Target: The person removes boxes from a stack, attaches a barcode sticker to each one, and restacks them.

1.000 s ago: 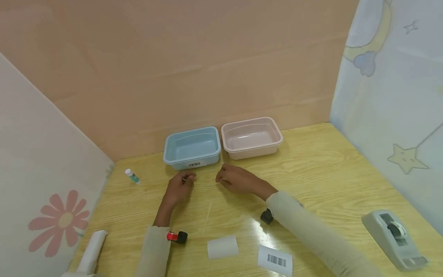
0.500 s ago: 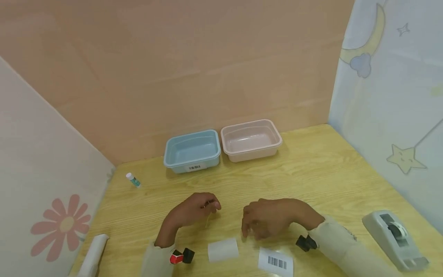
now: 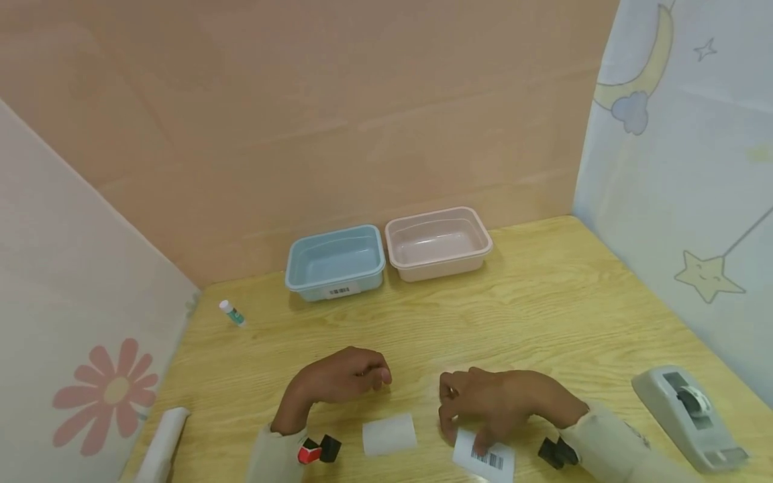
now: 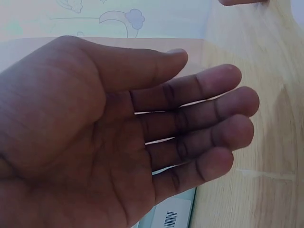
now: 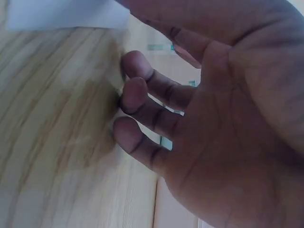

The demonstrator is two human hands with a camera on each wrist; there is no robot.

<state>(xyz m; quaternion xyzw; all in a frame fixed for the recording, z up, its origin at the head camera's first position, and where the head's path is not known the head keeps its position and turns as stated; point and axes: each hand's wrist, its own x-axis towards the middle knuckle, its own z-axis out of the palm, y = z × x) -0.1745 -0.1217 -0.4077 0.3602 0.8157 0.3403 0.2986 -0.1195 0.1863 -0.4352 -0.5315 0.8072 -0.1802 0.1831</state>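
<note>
In the head view my right hand (image 3: 498, 401) reaches down over a white barcode label (image 3: 501, 471), thumb on its upper part and the other fingertips near the table at its far left edge. The right wrist view shows the label (image 5: 66, 14) at the top, its edge by the thumb, and the bent fingers holding nothing. My left hand (image 3: 344, 377) hovers over the table with loosely bent fingers; its palm is bare in the left wrist view. Just in front of it lies a blank white paper slip (image 3: 389, 435).
Against the back wall stand a blue basin (image 3: 306, 293) with a barcode label on its front and a pink basin (image 3: 437, 269). A glue stick (image 3: 232, 313) lies at the left. A white rolled-looking object (image 3: 163, 444) is at front left, a grey tape dispenser (image 3: 688, 419) at right.
Both hands have drawn back from in front of the blue basin towards the near side. My right hand has come down onto the barcode label; my left has moved right and lower.
</note>
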